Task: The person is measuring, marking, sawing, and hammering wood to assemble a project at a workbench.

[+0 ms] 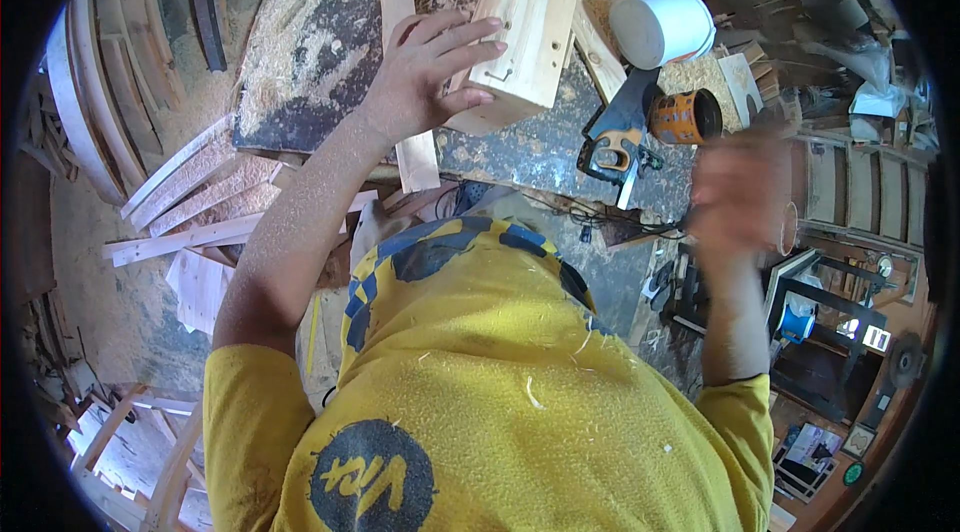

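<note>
Timber beam (530, 22), pale and thick, lies on the dark workbench (480, 154), with its near end turned toward the person. Left hand (430, 72) is on the left side of this end. Its fingers are spread apart and a little bent, not closed around the wood; the fingertips reach over the left upper edge of the beam, and the thumb is lower, at the near end face. So the beam is to the right of the palm and partly below the fingertips. Right hand (738, 187) is strongly blurred, to the right of the bench things; I cannot tell if its fingers are open or closed, or if they hold something.

I count one beam of this thickness. One narrow board (418, 164) passes below the left hand, and a second narrow board (598, 57) lies on the right side of the beam, so two such boards are on the bench. One handsaw (634, 97) with orange and black handle lies near the beam end. Just beside it stands one orange and dark can (677, 118), and behind the can one white bucket (655, 29). Several small dark holes are in the beam; I cannot count them surely.
</note>
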Demonstrator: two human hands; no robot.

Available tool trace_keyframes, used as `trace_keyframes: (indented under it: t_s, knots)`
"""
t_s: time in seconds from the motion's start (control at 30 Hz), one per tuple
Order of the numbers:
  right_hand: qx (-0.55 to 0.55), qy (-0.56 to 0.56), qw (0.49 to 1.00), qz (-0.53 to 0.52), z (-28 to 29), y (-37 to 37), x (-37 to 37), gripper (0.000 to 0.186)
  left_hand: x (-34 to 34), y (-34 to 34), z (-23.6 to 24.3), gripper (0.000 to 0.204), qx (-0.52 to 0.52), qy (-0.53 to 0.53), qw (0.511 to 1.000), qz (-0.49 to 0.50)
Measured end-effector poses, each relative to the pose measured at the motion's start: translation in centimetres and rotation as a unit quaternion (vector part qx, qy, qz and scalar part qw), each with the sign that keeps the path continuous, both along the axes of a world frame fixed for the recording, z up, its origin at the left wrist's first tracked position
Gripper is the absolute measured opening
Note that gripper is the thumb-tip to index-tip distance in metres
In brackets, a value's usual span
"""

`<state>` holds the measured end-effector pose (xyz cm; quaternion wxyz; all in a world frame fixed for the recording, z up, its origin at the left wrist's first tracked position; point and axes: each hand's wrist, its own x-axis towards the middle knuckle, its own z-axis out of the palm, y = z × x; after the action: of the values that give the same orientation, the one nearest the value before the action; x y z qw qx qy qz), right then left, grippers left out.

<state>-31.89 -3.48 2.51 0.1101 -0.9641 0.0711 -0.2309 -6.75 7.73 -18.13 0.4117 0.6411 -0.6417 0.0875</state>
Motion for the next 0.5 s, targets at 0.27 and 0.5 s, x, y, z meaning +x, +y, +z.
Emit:
trace_keyframes:
  t_s: [0.27, 0.5]
  knots:
    - [0.182, -0.073, 0.981, -0.005, -0.1, -0.5, -1.5, 0.026, -0.1, 0.0, 0.1, 0.058, 0.016, -0.019, 1.0, 0.003]
    - [-0.029, 0.071, 0.995, -0.061, -5.5, -1.7, -3.0, 0.048, 0.2, -0.1, 0.0, 0.057, 0.009, -0.027, 1.0, 0.009]
